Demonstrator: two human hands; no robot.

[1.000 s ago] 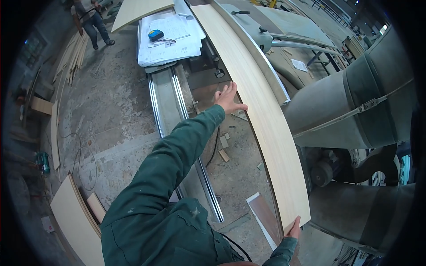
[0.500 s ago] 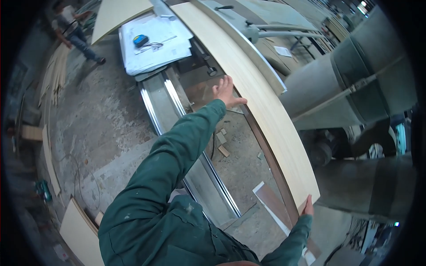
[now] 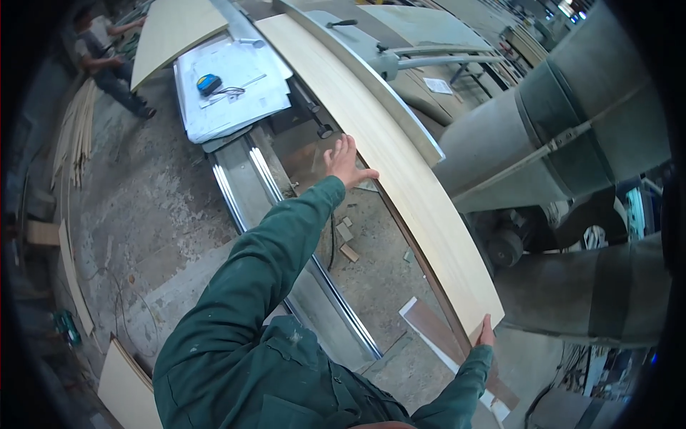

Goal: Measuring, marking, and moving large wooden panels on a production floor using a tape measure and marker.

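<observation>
A long pale wooden board [image 3: 400, 157] runs from the near right away to the far left, beside a raised metal fence [image 3: 400, 107]. Below its left edge shows a thin dark-brown strip [image 3: 421, 264]. My left hand [image 3: 346, 164] is open against that edge, fingers spread, with the thumb touching the side. At the board's near end, my right hand [image 3: 486, 332] grips the corner, one digit up along the end; its other fingers are hidden.
Paper sheets [image 3: 250, 107] with a blue tape measure [image 3: 209, 85] lie left of the board. Metal rails [image 3: 329, 293] run below my left arm. Large grey ducts [image 3: 564, 136] stand right. Offcuts [image 3: 349, 252] lie on the floor. Another person [image 3: 107, 61] stands far left beside a pale panel [image 3: 179, 32].
The view has shifted slightly. The board's near end has moved a little forward with my right hand, and less of the brown strip shows. The other person's arm has risen toward the pale panel.
</observation>
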